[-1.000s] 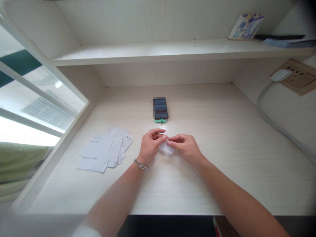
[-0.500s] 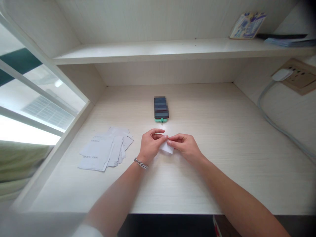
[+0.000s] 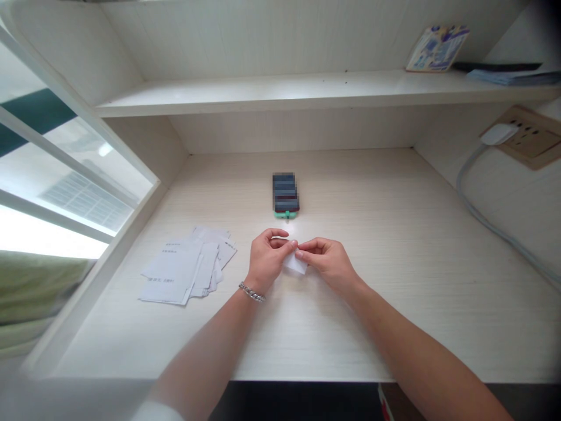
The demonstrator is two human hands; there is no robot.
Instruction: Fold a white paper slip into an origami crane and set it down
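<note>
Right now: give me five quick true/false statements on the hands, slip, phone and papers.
1. The left hand and right hand both pinch a small white paper slip. True.
2. The phone lies under the right hand. False: it lies on the desk beyond both hands, apart from them.
3. A loose stack of papers lies left of the left hand. True.
4. The left wrist is bare. False: it wears a chain bracelet.
5. A white plug sits in the socket on the right wall. True.

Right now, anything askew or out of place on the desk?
Only the paper slips beside the left hand: fanned, overlapping, not squared. The phone lies straight; that hand and the right hand pinch a small white paper. No spill or damage.
</note>
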